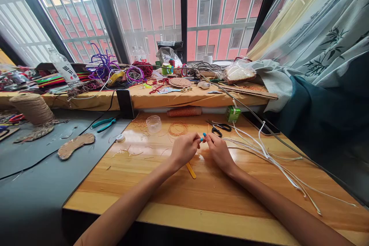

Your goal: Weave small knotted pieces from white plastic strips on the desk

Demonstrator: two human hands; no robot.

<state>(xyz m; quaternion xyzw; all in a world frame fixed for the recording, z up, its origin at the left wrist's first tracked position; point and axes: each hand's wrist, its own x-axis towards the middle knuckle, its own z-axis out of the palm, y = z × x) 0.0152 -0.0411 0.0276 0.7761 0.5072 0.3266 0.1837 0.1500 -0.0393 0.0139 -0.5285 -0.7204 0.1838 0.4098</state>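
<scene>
My left hand [185, 148] and my right hand [219, 151] meet over the wooden table, fingertips almost touching. Both are closed, thumbs pressed on the fingers; whatever they pinch is too small to make out. From below my left hand sticks out a flat yellow stick [190, 171]; I cannot tell whether it is held or lies on the table. Just beyond my right hand are black-handled scissors [222, 127]. A coil of thin orange cord [178, 128] lies behind my left hand, with a clear round plastic cup [153, 124] to its left.
White cords [268, 157] spread over the table's right side. A roll of orange-brown cord [183, 112] and a green box [233, 114] stand behind. Teal-handled pliers [104, 123], a cardboard piece [76, 145] and a twine spool [33, 109] are left. The shelf [161, 100] is cluttered.
</scene>
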